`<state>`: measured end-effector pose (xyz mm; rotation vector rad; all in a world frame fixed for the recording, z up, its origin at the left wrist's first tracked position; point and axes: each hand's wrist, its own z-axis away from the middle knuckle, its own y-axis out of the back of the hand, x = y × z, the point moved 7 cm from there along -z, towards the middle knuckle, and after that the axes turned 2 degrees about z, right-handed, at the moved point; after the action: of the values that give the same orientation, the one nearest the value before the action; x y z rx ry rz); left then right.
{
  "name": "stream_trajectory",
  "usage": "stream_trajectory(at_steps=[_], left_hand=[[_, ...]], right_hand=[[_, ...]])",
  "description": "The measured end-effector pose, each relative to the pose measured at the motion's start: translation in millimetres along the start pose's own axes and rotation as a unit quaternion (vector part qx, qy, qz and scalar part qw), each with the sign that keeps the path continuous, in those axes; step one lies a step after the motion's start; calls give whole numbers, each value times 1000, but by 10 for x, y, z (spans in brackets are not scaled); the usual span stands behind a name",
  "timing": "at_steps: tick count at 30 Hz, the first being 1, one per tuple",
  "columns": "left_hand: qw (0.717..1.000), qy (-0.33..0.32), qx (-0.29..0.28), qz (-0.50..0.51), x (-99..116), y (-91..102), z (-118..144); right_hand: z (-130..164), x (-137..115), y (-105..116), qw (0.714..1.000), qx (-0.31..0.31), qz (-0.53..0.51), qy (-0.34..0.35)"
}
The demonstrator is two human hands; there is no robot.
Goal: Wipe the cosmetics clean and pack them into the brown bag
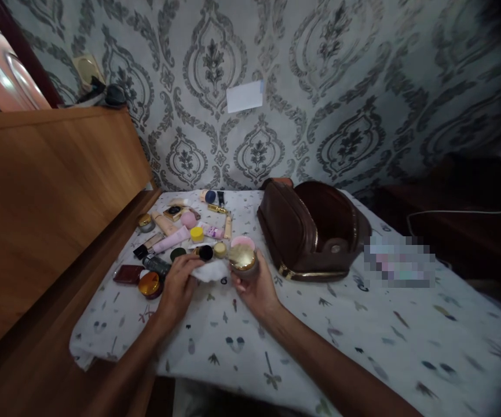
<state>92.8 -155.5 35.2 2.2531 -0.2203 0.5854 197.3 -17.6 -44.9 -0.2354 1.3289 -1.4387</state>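
Note:
My right hand [256, 292] is closed round a cosmetic jar [243, 262] with a shiny gold lid, held above the patterned cloth. A white wipe [211, 271] is gripped in my left hand [178, 289], its free end reaching toward the jar. Just behind the jar shows a round pink item [242, 243]. Many cosmetics lie left of and behind my hands: a yellow-capped pot [197, 234], a pink tube [171, 239], a pink sponge [188, 219], a dark bottle [157, 265] and an amber-lidded jar [149, 284].
A brown toiletry bag [306, 231] stands unzipped to the right of my hands. Beyond it lies a blurred-out flat item [400, 259]. The printed cloth [233, 353] covers the table. A wooden cabinet [54, 191] borders the left side, and a patterned wall [341, 104] rises behind.

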Motion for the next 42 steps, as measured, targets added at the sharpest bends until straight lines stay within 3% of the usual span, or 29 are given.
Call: stream_trajectory(at_steps=[3, 5, 9, 11, 17, 23, 29, 34, 38, 42], left_hand=[[999, 36, 19, 21, 80, 5, -112], [999, 18, 19, 24, 225, -44, -150], [990, -135, -32, 35, 661, -265, -110], [979, -192, -54, 33, 777, -356, -85], [973, -225, -52, 25, 708, -450, -214], [990, -137, -21, 27, 593, -515, -317], [995, 10, -23, 96, 315, -497, -370], [964, 147, -20, 221, -21, -472, -396], [940, 211, -30, 267, -199, -509, -369], [911, 259, -42, 317, -285, -574, -323]], right_hand=[[8, 37, -26, 1000, 0, -6, -9], [12, 57, -27, 1000, 3, -4, -11], [26, 105, -70, 999, -32, -1, 2], [26, 96, -72, 998, -41, -5, 37], [-35, 130, 0, 992, -28, 77, 96], [-21, 140, -29, 987, -59, 110, 104], [37, 127, -94, 969, -107, 185, 120], [31, 136, -48, 944, -111, 274, 145], [39, 128, -68, 917, -128, 340, 164], [110, 30, -135, 853, -122, 430, 268]])
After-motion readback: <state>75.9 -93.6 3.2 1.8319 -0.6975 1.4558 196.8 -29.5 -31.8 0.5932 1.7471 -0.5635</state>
